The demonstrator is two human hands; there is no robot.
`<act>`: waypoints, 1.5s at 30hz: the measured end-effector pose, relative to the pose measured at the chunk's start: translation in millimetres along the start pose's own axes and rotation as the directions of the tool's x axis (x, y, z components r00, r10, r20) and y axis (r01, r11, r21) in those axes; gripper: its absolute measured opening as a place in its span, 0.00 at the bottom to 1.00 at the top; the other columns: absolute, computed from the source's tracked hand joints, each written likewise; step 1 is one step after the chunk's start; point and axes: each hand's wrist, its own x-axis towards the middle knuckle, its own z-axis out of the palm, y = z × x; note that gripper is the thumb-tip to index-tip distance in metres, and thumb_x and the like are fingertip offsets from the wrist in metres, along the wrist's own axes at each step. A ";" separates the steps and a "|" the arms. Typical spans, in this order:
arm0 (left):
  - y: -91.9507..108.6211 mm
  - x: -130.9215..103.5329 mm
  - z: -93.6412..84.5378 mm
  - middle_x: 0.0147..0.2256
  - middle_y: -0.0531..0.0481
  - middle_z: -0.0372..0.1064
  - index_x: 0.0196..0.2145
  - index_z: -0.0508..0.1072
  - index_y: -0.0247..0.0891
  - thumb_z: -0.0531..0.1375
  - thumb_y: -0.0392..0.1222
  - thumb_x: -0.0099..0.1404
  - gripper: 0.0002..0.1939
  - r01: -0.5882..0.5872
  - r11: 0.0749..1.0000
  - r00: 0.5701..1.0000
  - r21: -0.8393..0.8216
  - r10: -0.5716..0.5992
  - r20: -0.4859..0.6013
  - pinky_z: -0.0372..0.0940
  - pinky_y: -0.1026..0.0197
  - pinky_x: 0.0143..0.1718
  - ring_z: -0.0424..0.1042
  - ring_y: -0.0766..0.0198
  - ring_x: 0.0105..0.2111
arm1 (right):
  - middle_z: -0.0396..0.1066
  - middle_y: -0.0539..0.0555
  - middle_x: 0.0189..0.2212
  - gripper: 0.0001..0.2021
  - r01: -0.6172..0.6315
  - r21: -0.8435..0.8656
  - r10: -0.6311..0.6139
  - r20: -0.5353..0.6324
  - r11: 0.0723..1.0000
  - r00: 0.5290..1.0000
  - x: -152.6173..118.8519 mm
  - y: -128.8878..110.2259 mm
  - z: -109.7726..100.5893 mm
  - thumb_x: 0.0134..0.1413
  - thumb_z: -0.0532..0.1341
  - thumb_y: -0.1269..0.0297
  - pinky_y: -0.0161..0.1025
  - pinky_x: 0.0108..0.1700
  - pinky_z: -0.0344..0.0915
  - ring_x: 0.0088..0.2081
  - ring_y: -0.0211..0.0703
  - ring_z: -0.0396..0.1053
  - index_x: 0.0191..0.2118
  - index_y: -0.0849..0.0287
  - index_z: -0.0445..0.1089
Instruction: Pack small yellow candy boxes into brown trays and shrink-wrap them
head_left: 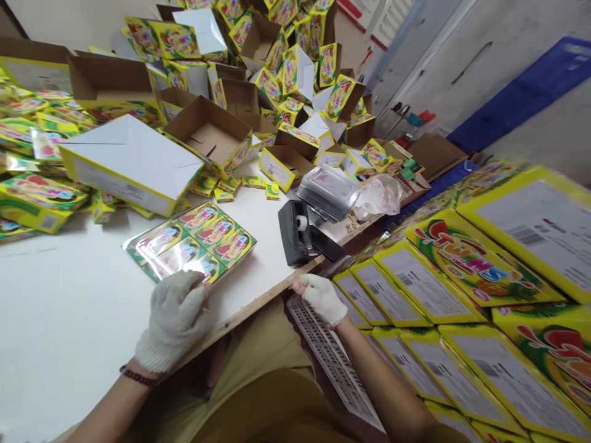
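A flat pack of small fruit-printed boxes (217,232), glossy on top, lies on the white table. My left hand (173,320), in a white knit glove with bare fingertips, is at its near edge, fingers curled and touching it. My right hand (323,299), gloved the same way, is closed in a pinch just off the table's wooden edge. Whatever is between its fingertips, if anything, is too small to make out. Just beyond that hand stands a black tape dispenser (294,234) with a white roll.
Open cartons (210,132) and loose small boxes (228,187) pile up at the back. An upturned carton (132,157) sits left of the pack. Clear plastic trays (329,191) lie behind the dispenser. Stacked yellow cartons (415,286) rise on the right, beside a white plastic crate (330,357) below.
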 end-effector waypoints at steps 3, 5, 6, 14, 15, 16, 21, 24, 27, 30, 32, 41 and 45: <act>0.9 -1.3 -2.5 0.37 0.43 0.71 0.30 0.70 0.39 0.59 0.32 0.57 0.04 -0.017 1.000 1.000 -0.023 0.017 0.017 0.64 0.53 0.38 0.69 0.54 0.37 | 0.63 0.47 0.20 0.20 0.108 0.100 -0.129 0.232 0.989 0.964 1.0 -38.9 25.6 0.48 0.64 0.44 0.35 0.31 0.57 0.26 0.36 0.58 0.23 0.58 0.67; 1.2 -1.7 -5.1 0.35 0.43 0.70 0.29 0.70 0.39 0.59 0.32 0.59 0.03 -0.020 1.000 0.998 -0.017 0.021 0.052 0.64 0.53 0.37 0.68 0.55 0.35 | 0.64 0.47 0.21 0.22 0.095 0.200 -0.156 0.319 0.975 0.935 8.6 -56.1 49.6 0.47 0.64 0.41 0.35 0.31 0.58 0.26 0.36 0.59 0.26 0.58 0.68; 1.6 -1.8 -6.4 0.34 0.43 0.70 0.30 0.70 0.39 0.58 0.33 0.59 0.03 -0.019 1.000 0.998 -0.012 0.019 0.060 0.64 0.54 0.36 0.68 0.55 0.35 | 0.63 0.47 0.21 0.23 0.085 0.231 -0.164 0.349 0.969 0.923 13.5 -60.5 61.9 0.47 0.64 0.40 0.35 0.31 0.58 0.26 0.36 0.59 0.26 0.58 0.67; 9.1 5.6 -14.1 0.35 0.43 0.69 0.43 0.71 0.36 0.57 0.28 0.57 0.15 -0.004 1.000 0.998 0.021 0.003 0.071 0.64 0.55 0.35 0.66 0.56 0.35 | 0.61 0.47 0.18 0.26 0.055 0.168 -0.118 0.395 0.984 0.911 38.0 -45.3 112.7 0.46 0.62 0.37 0.34 0.28 0.55 0.24 0.34 0.57 0.20 0.57 0.62; 10.3 7.4 -16.0 0.36 0.42 0.69 0.46 0.72 0.36 0.57 0.28 0.57 0.18 -0.002 0.999 0.992 0.044 -0.004 0.124 0.63 0.54 0.34 0.66 0.55 0.35 | 0.60 0.47 0.18 0.26 0.043 0.150 -0.100 0.397 0.988 0.912 38.2 -43.6 113.6 0.45 0.63 0.37 0.34 0.27 0.55 0.23 0.34 0.56 0.20 0.57 0.61; 11.4 9.3 -17.9 0.37 0.42 0.69 0.48 0.73 0.37 0.58 0.29 0.56 0.20 0.006 0.998 0.983 0.065 -0.017 0.184 0.62 0.54 0.34 0.65 0.55 0.35 | 0.60 0.47 0.18 0.26 0.030 0.136 -0.082 0.399 0.990 0.913 38.3 -42.5 114.4 0.45 0.63 0.38 0.34 0.26 0.54 0.23 0.34 0.56 0.20 0.57 0.61; 13.8 19.7 -21.0 0.37 0.42 0.71 0.45 0.78 0.39 0.61 0.38 0.60 0.15 0.086 0.993 0.954 0.085 -0.106 0.279 0.60 0.52 0.35 0.66 0.53 0.36 | 0.60 0.46 0.16 0.22 -0.071 0.020 0.058 0.383 0.997 0.922 42.7 -38.2 124.0 0.50 0.63 0.45 0.33 0.24 0.54 0.20 0.33 0.56 0.20 0.57 0.61; 13.9 25.1 -12.8 0.31 0.46 0.71 0.38 0.79 0.41 0.61 0.46 0.64 0.09 0.139 0.984 0.966 0.108 -0.159 0.206 0.56 0.54 0.32 0.65 0.56 0.32 | 0.62 0.47 0.15 0.18 -0.043 -0.153 0.089 0.314 0.987 0.945 46.9 -34.2 132.7 0.51 0.64 0.54 0.33 0.25 0.54 0.23 0.35 0.59 0.19 0.57 0.62; 15.9 25.8 -4.5 0.27 0.48 0.70 0.30 0.77 0.40 0.62 0.45 0.64 0.09 0.197 0.967 0.963 0.163 -0.222 0.152 0.53 0.55 0.31 0.65 0.58 0.29 | 0.63 0.47 0.16 0.15 0.066 -0.196 -0.011 0.268 0.978 0.963 46.2 -29.9 136.4 0.49 0.65 0.58 0.33 0.25 0.54 0.24 0.35 0.61 0.20 0.57 0.62; 15.5 22.7 -5.7 0.28 0.47 0.72 0.27 0.75 0.39 0.61 0.41 0.64 0.08 0.223 0.968 0.963 0.114 -0.236 0.126 0.55 0.55 0.31 0.65 0.59 0.29 | 0.62 0.44 0.17 0.15 -0.082 0.022 0.076 0.196 0.996 0.978 42.4 -27.7 134.4 0.52 0.61 0.51 0.32 0.21 0.54 0.19 0.35 0.63 0.27 0.55 0.59; 7.5 23.1 -12.0 0.30 0.47 0.72 0.26 0.74 0.39 0.59 0.39 0.64 0.09 0.248 0.969 0.957 -0.019 -0.242 0.158 0.59 0.55 0.33 0.67 0.60 0.30 | 0.61 0.42 0.18 0.18 -0.174 0.193 0.149 0.138 0.966 0.979 43.6 -28.9 130.6 0.51 0.60 0.46 0.31 0.18 0.53 0.17 0.35 0.64 0.32 0.54 0.55; -75.6 40.3 -38.5 0.35 0.47 0.74 0.34 0.75 0.36 0.59 0.53 0.57 0.17 0.934 0.346 0.358 -0.092 -0.897 0.261 0.65 0.54 0.38 0.69 0.56 0.35 | 0.71 0.52 0.30 0.19 0.038 -0.135 -0.038 0.001 0.990 0.999 118.3 -68.0 99.3 0.45 0.66 0.53 0.41 0.35 0.67 0.33 0.45 0.71 0.38 0.58 0.61; -40.1 18.3 -39.8 0.29 0.51 0.73 0.32 0.76 0.38 0.63 0.60 0.51 0.21 0.957 0.142 0.233 -0.255 -0.898 0.374 0.63 0.58 0.35 0.67 0.61 0.32 | 0.67 0.65 0.54 0.25 0.539 -0.499 -0.505 0.217 0.678 0.835 107.4 -78.7 97.0 0.51 0.65 0.58 0.52 0.58 0.60 0.59 0.56 0.62 0.54 0.63 0.67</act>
